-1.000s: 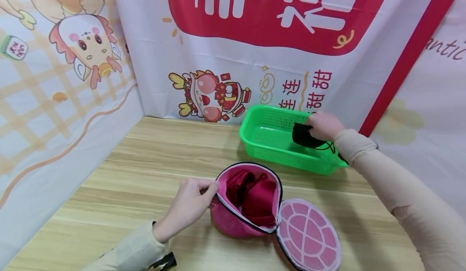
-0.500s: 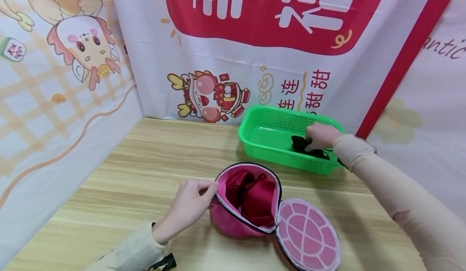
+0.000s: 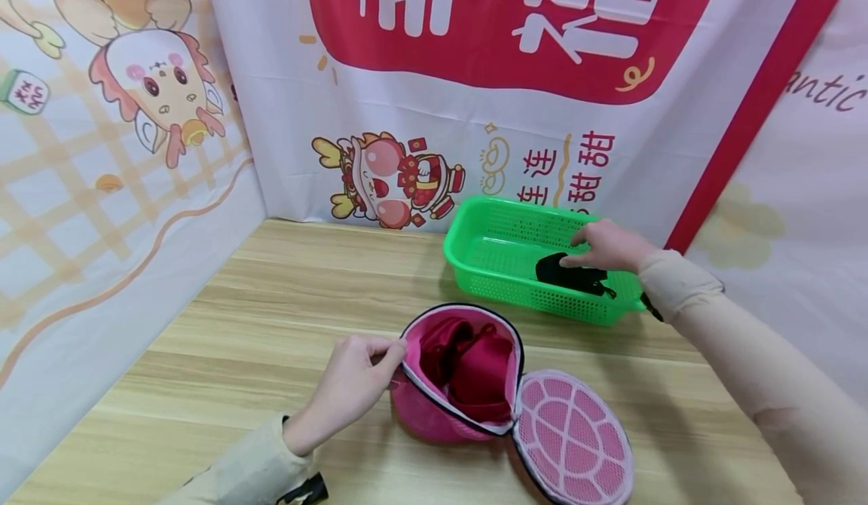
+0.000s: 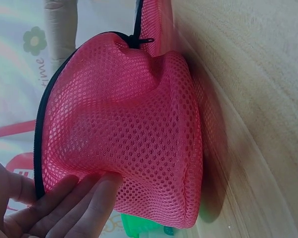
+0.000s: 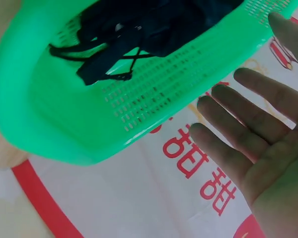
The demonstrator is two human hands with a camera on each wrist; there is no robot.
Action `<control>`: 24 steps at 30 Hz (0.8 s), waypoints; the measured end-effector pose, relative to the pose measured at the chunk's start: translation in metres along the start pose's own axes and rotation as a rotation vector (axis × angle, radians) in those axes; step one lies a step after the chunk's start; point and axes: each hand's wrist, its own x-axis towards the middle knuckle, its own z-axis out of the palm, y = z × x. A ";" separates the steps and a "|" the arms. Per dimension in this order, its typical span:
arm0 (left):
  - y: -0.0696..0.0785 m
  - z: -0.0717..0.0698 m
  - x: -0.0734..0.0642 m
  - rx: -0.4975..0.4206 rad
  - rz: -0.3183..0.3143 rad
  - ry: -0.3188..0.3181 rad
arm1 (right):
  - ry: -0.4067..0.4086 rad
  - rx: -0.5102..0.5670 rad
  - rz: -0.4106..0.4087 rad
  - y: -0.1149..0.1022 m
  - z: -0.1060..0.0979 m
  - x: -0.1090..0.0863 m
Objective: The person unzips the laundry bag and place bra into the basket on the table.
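Observation:
My left hand [image 3: 347, 386] pinches the rim of a pink mesh laundry bag [image 3: 434, 414], thumb at the inner side of the edge. In the left wrist view the fingers [image 4: 97, 201] lie against the mesh. The bag stands with its zipped round lid [image 3: 576, 437] folded open to the right. Dark red, satiny fabric [image 3: 481, 373] lies inside it. My right hand [image 3: 613, 245] is spread over the right end of a green plastic basket [image 3: 468, 241], holding nothing. Below it, a black cloth item with thin straps [image 3: 570, 275] lies in the basket.
The wooden table [image 3: 271, 301] meets a white printed cloth [image 3: 285, 113] hung along its back, close behind the basket. Another patterned cloth [image 3: 54, 188] borders the left side. The lid lies on the table near its front.
My right hand has lowered the black cloth item into the basket and let go of it; the fingers have spread and risen. My left hand stays on the bag's rim.

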 end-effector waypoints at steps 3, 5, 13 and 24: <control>0.000 0.001 -0.001 -0.002 -0.003 -0.003 | 0.033 0.008 0.008 -0.002 -0.001 -0.004; 0.000 0.001 -0.001 -0.002 -0.006 -0.006 | 0.057 0.009 0.001 -0.005 -0.002 -0.006; -0.001 0.002 0.000 0.001 -0.001 0.004 | 0.193 0.003 -0.025 -0.032 -0.010 -0.019; 0.002 0.002 0.000 0.017 0.014 0.007 | 0.332 -0.166 -0.256 -0.094 -0.009 -0.038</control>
